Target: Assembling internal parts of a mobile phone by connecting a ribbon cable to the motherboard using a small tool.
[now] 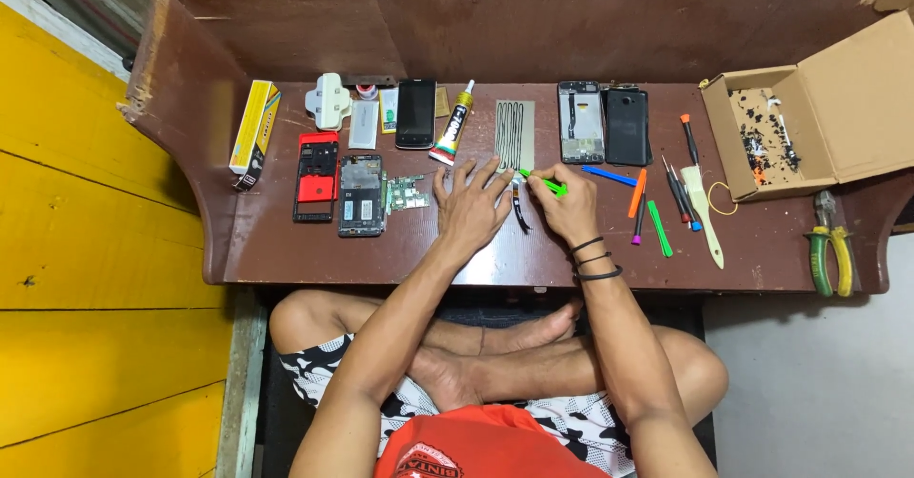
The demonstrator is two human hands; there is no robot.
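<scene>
The right hand (568, 209) grips a green plastic pry tool (545, 184). The left hand (469, 207) lies flat and released beside the tool, fingers on a small dark flex part (519, 209).

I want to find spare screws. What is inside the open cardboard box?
The cardboard box holds many small dark bits and a few white ones, scattered on its floor; too small to tell if they are screws. Its near wall hides the front strip.

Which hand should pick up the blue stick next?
Probably the right hand: the blue stick lies just beside it. However, it holds a green tool. The left hand lies flat, farther away.
</scene>
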